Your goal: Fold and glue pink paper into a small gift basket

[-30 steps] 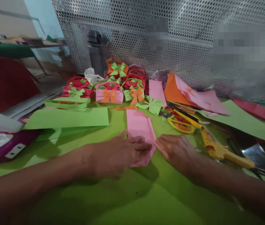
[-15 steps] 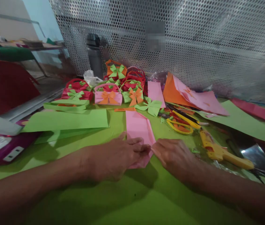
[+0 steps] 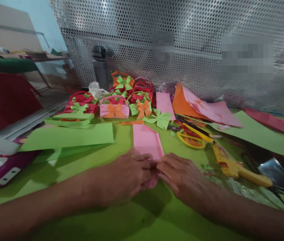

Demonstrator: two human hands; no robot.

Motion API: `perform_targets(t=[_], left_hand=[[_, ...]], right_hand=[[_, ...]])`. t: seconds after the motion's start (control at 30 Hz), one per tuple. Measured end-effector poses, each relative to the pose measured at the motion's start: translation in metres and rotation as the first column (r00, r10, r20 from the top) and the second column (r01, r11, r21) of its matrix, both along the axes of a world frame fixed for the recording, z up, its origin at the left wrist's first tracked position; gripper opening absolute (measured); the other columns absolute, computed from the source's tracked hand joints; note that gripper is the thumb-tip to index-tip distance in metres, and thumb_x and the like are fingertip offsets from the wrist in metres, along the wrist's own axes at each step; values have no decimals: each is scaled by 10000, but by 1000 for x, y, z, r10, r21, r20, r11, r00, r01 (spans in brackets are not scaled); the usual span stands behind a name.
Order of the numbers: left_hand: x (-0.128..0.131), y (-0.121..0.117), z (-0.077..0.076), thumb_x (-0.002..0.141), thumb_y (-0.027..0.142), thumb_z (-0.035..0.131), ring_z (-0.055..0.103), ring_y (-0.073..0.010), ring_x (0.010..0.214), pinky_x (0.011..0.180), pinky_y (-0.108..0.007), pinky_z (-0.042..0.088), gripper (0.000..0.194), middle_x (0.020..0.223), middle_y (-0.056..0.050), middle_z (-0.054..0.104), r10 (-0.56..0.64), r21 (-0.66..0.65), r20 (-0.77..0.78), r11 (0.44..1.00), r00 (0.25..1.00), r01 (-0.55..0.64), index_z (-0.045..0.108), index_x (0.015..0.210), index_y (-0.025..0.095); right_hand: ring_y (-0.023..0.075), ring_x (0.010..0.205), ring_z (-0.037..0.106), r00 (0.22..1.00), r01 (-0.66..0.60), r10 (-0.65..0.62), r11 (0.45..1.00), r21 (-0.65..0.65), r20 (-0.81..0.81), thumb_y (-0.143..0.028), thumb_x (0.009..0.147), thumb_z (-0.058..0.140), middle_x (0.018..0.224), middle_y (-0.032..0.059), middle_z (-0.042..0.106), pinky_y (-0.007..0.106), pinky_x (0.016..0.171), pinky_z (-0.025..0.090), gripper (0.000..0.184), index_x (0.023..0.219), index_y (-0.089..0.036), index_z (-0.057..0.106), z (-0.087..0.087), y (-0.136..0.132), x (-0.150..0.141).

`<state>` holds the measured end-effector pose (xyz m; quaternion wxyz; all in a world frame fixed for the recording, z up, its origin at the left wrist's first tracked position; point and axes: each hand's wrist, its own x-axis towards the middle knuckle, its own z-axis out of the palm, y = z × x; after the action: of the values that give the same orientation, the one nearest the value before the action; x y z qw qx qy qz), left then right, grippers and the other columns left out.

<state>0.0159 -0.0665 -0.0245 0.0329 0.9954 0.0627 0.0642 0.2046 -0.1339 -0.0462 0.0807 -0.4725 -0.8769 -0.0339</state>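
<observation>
A folded sheet of pink paper (image 3: 146,140) lies lengthwise on the green tabletop, with a narrow flap creased along its right side. Across its near half rests my left hand (image 3: 129,175), its fingers together, holding the paper at the fold. My right hand (image 3: 177,172) is closed on the right edge of the same paper, thumb and fingers pinching beside my left fingertips. Both hands cover most of the paper's near end. Just beyond its far end are an orange paper strip (image 3: 132,123) and a green paper bow (image 3: 160,119).
Several small paper handbags with bows (image 3: 114,110) stand at the back near a grey bottle (image 3: 101,72). Green sheets (image 3: 71,137) lie left. Yellow-handled scissors (image 3: 191,140), a yellow glue gun (image 3: 232,165) and a phone (image 3: 279,177) are right. Behind rises a perforated metal panel (image 3: 131,30).
My right hand has shifted slightly left along the pink paper's edge and sits closer to my left fingers. The whole view has tilted up a little.
</observation>
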Motion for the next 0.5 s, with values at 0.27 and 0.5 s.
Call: perform_targets(t=[0.27,0.5], left_hand=[[5,-1,-5,870,208,438,575,-164,841,828,-321,408,149,859,-21,643,125,-188,48,976,991,-114,584,882,178],[4,-5,-2,867,204,419,575,-175,828,846,-366,390,160,883,-23,642,216,-324,5,924,976,-203,573,903,177]], right_hand=[[179,802,476,996,9,-18,995,-101,-87,-43,754,538,863,50,558,310,703,423,147,855,-149,544,1,4,1],[145,724,473,966,77,-131,969,-233,-224,-47,708,606,771,20,532,267,642,383,134,714,-148,518,7,8,3]])
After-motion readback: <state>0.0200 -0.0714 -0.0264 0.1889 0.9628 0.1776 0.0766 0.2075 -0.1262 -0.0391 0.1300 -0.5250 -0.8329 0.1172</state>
